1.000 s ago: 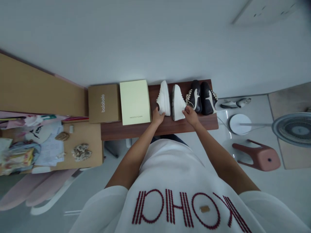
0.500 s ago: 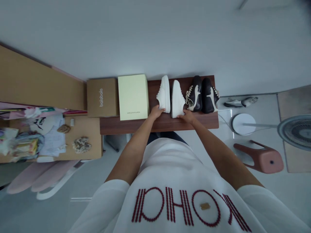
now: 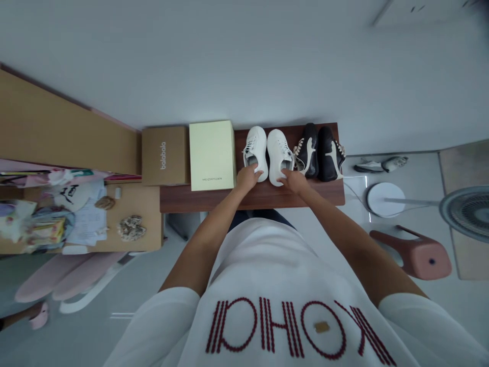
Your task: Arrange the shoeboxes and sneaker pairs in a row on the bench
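Two white sneakers stand upright side by side on a dark wooden bench, toes toward the wall. My left hand grips the heel of the left white sneaker. My right hand has its fingers closed on the heel of the right white sneaker. Just right of them stands a pair of black shoes with cream trim. A pale green shoe box lies left of the white pair.
A brown cardboard box sits left of the green box. A cluttered desk is at the left, with a pink chair below. A pink stool, a fan with a white base, and slippers are on the floor at right.
The white sneakers were lying on their sides; both now stand upright on their soles, turned by my hands at the heels.
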The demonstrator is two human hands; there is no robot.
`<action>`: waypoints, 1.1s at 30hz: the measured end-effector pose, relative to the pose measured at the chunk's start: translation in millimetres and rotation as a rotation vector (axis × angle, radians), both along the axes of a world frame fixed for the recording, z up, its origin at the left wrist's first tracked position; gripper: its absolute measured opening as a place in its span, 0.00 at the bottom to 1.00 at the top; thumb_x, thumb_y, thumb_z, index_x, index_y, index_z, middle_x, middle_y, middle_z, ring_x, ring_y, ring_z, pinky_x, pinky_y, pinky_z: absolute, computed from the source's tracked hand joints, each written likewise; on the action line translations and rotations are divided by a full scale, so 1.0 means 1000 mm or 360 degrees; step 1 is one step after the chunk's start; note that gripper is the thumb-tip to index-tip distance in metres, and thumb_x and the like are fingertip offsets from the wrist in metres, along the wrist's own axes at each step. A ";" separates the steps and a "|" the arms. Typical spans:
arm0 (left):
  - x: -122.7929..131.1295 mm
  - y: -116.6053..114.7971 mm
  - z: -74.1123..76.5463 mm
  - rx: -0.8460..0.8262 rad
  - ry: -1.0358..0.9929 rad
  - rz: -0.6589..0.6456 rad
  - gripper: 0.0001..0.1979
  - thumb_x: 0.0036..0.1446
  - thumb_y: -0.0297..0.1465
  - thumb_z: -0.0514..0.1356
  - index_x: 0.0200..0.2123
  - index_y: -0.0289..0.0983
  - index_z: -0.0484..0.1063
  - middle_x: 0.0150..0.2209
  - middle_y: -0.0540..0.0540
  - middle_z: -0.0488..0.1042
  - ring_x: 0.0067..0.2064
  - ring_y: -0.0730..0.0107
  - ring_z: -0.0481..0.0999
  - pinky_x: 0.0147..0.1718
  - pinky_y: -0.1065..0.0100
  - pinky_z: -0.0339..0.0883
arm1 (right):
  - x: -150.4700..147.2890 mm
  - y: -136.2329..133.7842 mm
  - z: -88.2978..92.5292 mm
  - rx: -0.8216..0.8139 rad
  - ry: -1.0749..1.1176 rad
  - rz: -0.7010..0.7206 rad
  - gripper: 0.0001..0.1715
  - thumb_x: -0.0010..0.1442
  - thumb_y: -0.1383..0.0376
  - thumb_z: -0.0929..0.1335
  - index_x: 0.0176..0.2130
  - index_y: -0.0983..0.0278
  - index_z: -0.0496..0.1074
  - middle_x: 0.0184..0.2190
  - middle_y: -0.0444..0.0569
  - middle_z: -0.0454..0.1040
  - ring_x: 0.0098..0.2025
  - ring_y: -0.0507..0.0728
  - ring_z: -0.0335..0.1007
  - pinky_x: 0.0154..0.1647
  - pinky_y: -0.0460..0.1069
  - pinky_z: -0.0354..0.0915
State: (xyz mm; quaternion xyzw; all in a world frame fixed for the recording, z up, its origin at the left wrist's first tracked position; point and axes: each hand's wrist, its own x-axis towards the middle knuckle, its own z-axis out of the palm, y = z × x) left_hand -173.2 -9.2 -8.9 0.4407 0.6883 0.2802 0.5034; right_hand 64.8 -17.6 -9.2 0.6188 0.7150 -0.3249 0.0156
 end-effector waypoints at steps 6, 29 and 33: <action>0.008 -0.006 0.008 0.0044 0.0407 -0.0206 0.10 0.60 0.34 0.73 0.43 0.37 0.81 0.43 0.36 0.83 0.65 0.37 0.75 0.72 0.47 0.53 | -0.027 0.004 0.009 0.0099 -0.0233 0.0198 0.14 0.70 0.59 0.73 0.51 0.63 0.77 0.43 0.64 0.85 0.50 0.73 0.80 0.55 0.61 0.68; 0.014 0.001 0.045 -0.0158 0.1423 -0.1103 0.18 0.76 0.31 0.49 0.59 0.33 0.73 0.49 0.31 0.84 0.54 0.49 0.83 0.50 0.58 0.71 | -0.080 0.021 0.013 0.0046 -0.0565 0.0504 0.19 0.75 0.70 0.61 0.54 0.72 0.78 0.48 0.68 0.84 0.50 0.67 0.84 0.54 0.55 0.70; 0.014 0.000 0.044 -0.0186 0.1421 -0.1107 0.18 0.76 0.32 0.50 0.60 0.33 0.73 0.49 0.30 0.84 0.55 0.49 0.83 0.51 0.57 0.72 | -0.081 0.021 0.011 0.0030 -0.0557 0.0506 0.20 0.74 0.71 0.60 0.54 0.71 0.78 0.49 0.68 0.84 0.50 0.66 0.84 0.54 0.54 0.70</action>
